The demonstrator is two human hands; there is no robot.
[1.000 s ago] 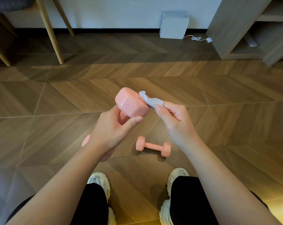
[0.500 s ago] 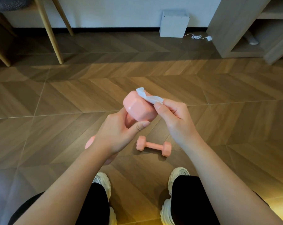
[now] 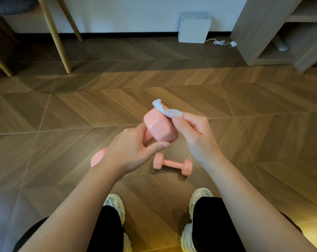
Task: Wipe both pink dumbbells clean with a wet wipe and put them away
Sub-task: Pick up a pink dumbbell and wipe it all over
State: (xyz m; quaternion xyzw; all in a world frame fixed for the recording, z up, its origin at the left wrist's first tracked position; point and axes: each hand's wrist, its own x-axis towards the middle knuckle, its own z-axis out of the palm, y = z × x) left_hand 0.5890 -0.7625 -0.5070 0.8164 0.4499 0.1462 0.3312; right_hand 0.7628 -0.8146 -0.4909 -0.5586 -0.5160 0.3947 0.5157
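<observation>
My left hand (image 3: 134, 151) grips the handle of a pink dumbbell (image 3: 160, 127), held tilted above the floor with one head up and the other head showing behind my wrist. My right hand (image 3: 195, 135) pinches a white wet wipe (image 3: 165, 110) and presses it against the far top edge of the upper head. The second pink dumbbell (image 3: 172, 164) lies on its side on the wooden floor below my hands, just ahead of my feet.
Wooden furniture legs (image 3: 54, 35) stand at the back left. A white box (image 3: 194, 28) with a cable leans on the far wall. An open wooden shelf unit (image 3: 285, 31) stands at the back right. My shoes (image 3: 199, 200) are at the bottom.
Both hands and the held dumbbell have drifted to the right. The wipe has slid from the head's right side up over its far top edge. The floor dumbbell has not moved.
</observation>
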